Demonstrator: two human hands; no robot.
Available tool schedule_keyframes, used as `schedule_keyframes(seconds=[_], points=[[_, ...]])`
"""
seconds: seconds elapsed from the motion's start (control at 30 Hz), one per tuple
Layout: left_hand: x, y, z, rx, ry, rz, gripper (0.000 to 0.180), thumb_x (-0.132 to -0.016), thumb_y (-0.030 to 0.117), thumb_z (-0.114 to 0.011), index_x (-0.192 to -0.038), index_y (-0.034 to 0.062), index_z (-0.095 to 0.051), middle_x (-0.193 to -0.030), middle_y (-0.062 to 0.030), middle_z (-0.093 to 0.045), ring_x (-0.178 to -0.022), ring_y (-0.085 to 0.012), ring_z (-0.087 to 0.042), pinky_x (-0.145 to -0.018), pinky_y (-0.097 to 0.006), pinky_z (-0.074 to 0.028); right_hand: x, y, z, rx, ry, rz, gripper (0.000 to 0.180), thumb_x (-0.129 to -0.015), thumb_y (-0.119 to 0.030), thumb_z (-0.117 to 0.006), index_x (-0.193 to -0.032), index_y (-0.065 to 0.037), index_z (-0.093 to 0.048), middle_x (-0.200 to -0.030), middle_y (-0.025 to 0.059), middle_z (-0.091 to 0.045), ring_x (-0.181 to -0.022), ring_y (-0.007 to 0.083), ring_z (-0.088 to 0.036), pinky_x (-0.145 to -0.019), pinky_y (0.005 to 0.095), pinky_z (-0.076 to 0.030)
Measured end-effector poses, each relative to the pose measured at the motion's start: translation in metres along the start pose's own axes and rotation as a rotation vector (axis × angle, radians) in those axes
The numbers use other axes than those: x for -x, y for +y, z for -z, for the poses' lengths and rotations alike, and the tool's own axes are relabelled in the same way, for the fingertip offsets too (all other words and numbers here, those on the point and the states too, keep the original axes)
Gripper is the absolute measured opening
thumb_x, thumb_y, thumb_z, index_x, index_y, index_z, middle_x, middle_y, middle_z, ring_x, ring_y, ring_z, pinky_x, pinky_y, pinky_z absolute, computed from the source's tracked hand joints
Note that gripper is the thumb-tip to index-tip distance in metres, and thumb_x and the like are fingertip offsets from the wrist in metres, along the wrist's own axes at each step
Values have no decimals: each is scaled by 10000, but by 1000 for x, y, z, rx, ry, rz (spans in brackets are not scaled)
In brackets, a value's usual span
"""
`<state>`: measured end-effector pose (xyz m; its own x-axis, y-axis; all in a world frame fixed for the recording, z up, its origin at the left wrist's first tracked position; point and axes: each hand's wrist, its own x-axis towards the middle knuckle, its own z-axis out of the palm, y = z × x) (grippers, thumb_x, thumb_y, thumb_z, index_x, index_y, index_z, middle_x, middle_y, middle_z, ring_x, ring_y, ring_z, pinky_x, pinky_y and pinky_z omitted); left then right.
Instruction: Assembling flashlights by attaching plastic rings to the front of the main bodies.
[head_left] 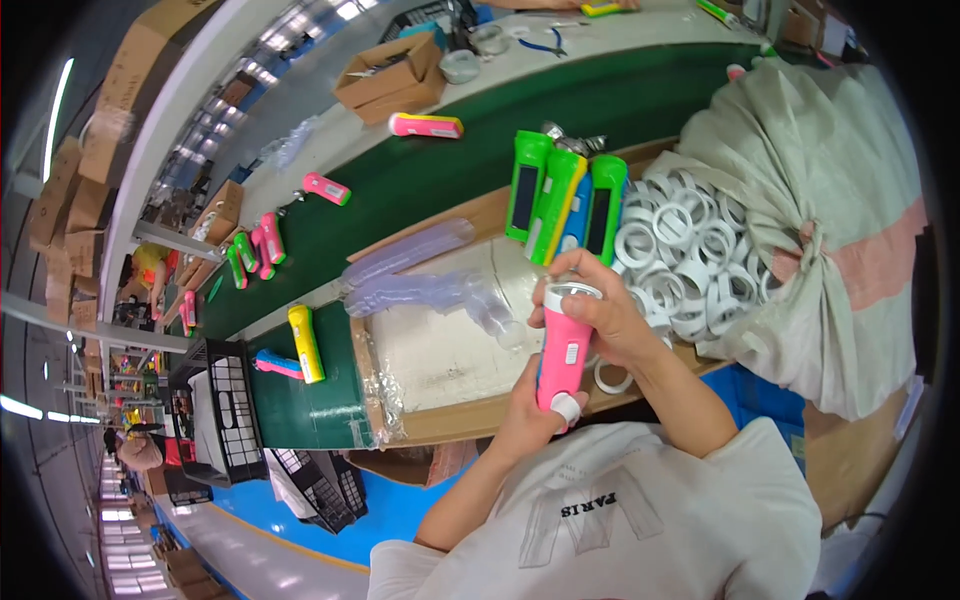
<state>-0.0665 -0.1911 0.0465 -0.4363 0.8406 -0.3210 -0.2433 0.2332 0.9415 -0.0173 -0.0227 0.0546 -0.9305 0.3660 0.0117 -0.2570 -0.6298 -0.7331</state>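
Just above my grip stood three torches (pixel 565 200) side by side, two green and one blue-and-yellow, leaning on the tray (pixel 440 350) edge. To the right of the grip a heap of white rings (pixel 690 255) spilled from an open cloth sack (pixel 820 170), and one loose ring (pixel 612 377) lay just under my right wrist. Left of the grip, clear plastic sleeves (pixel 420 275) lay across the white tray liner. Farther left, on the green belt (pixel 420 170), a yellow torch (pixel 305 343) rested well apart from my hands, with pink ones (pixel 425 125) scattered up the line. Nothing blocked the hands themselves.

I held the pink torch (pixel 563 350) nearly upright over the tray's near edge, close to my chest. It was smooth glossy plastic, a rounded body with a white strip down its face, a pale clear-rimmed head on top and a white cap at the bottom.

My left hand (pixel 525 405) was wrapped closed round the lower end. My right hand (pixel 600 305) was curled tight over the head, fingers (pixel 575 268) bent across its rim.
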Motion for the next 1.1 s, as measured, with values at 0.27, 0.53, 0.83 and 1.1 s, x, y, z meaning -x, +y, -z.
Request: schedule_keyframes(seconds=[0.27, 0.53, 0.83, 1.1], points=[[-126, 14, 91, -251, 237, -471, 474, -879, 200, -615, -1270, 3, -434, -1077, -120, -557, -953, -187, -557, -846, -331, -466, 49, 7, 16, 1681, -73, 284, 424, -659, -193, -798, -970, 12, -596, -1028, 189, -557, -1000, 382, -501, -851, 458, -408], [-117, 35, 124, -1165, 239, -713, 434, -772, 185, -649, -1174, 45, -561, -1065, -197, -534, -1077, -366, -504, -868, -428, -450, 31, 32, 33, 1978, -457, 163, 311, -647, -172, -783, -863, -6, -633, -1157, 265, -525, -1050, 412, -488, -896, 478, -387], [-89, -17, 144, -1443, -29, -994, 302, -826, 202, -575, -1119, 140, -609, -1270, -145, -497, -1214, -310, -436, -1039, -473, -304, -15, -13, 29, 789, -85, 50, 183, -926, -173, -486, -890, 3, -517, -1235, 165, -505, -1017, 222, -558, -823, 300, -451], [-94, -6, 136, -1113, 64, -847, 117, -666, 93, -691, -780, 118, -685, -1099, -100, -576, -1146, -291, -460, -982, -457, -313, -25, 15, 35, 16, 116, -260, 322, -981, -322, -461, -901, -20, -539, -1021, 221, -634, -808, 253, -669, -610, 324, -563]])
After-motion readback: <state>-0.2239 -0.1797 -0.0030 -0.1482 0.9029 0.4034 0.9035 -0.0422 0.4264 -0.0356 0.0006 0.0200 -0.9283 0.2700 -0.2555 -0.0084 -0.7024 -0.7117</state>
